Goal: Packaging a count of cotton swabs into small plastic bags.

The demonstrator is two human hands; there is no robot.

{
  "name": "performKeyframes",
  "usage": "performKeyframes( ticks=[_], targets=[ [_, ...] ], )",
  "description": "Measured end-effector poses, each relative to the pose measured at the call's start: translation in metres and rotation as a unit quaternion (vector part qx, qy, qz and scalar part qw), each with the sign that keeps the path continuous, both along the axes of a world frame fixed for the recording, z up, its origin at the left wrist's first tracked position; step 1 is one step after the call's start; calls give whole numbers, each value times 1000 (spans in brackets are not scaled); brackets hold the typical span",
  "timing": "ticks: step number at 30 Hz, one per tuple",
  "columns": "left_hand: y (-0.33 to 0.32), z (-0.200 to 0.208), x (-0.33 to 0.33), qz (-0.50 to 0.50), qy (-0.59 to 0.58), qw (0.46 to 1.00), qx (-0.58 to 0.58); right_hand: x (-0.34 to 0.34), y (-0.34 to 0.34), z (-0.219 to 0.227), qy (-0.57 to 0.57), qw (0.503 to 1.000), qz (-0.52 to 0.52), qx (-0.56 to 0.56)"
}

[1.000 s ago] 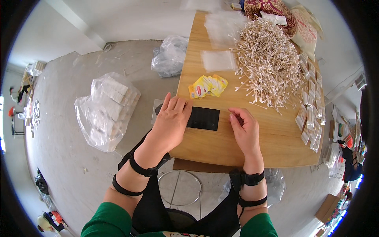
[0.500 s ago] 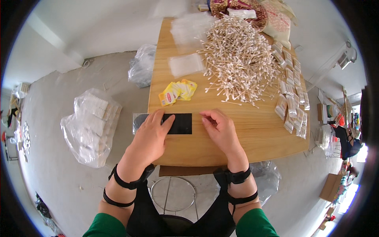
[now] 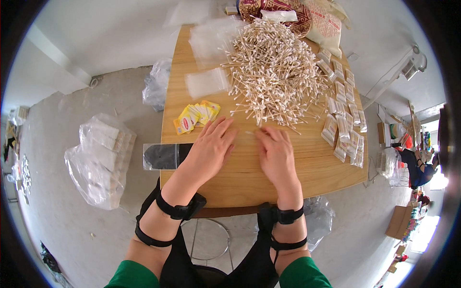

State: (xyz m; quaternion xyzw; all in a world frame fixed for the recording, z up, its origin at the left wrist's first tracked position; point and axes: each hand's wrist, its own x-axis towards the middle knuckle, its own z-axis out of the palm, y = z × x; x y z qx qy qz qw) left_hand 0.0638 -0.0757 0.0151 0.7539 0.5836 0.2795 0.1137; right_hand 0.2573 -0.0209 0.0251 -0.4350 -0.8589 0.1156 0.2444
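Black card in a clear sleeve overhangs the table's left edge, partly hidden under your left hand. Both your hands lie flat, fingers spread loosely; your right hand touches bare wood. Just ahead sprawls a pale cotton swab heap, with yellow packets to its left.
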Motion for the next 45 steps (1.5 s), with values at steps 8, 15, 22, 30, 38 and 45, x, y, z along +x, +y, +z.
performKeyframes(
  ticks=[8, 15, 22, 30, 38, 45],
  targets=[
    [7, 3, 7, -30, -40, 999, -16, -2, -4, -2, 16, 999, -26, 11],
    [8, 5, 3, -6, -71, 996, -58, 2, -4, -8, -12, 1000, 0, -11],
    [11, 13, 3, 42, -143, 988, -27, 23, -2, -1, 9, 989, 111, -95],
    [13, 4, -2, 47, -71, 996, -20, 5, -1, 10, 102, 980, 16, -169],
    [13, 4, 4, 52, 18, 998, -3, 5, 0, 1, 44, 982, 99, -151],
    [7, 17, 4, -34, -19, 995, -87, 4, 1, 11, 125, 966, -48, -222]
  ],
)
